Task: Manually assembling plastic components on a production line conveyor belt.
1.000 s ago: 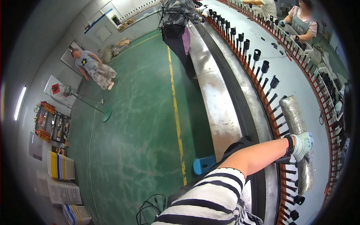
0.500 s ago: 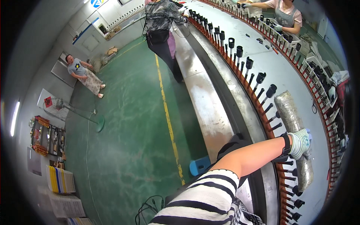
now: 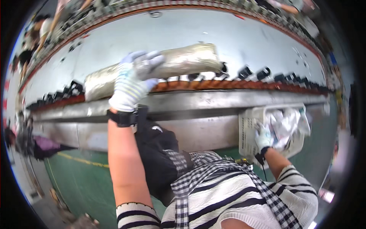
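My left hand, in a white and pale-blue striped glove, is closed over a long bundle in shiny clear wrapping. Its fingers lie across the bundle's top and the thumb is on the near side. The bundle slants along the worktable's near edge, over part of the row of black-capped pegs. To the right, my right hand, gloved too, reaches into a white plastic basket beside crumpled silvery-white plastic sheeting. Its fingers look stretched out and somewhat blurred, with nothing visible in them.
The pale worktable has reddish-brown rails of pegs with black cylindrical parts along both long edges. A metal ledge runs in front. Co-workers stand at the left and across the table. Dark loose pieces lie on the tabletop.
My view has swung from the aisle round to the table. My left hand stays on the bundle, which now lies across in front of me. My right hand and the basket have come into view.
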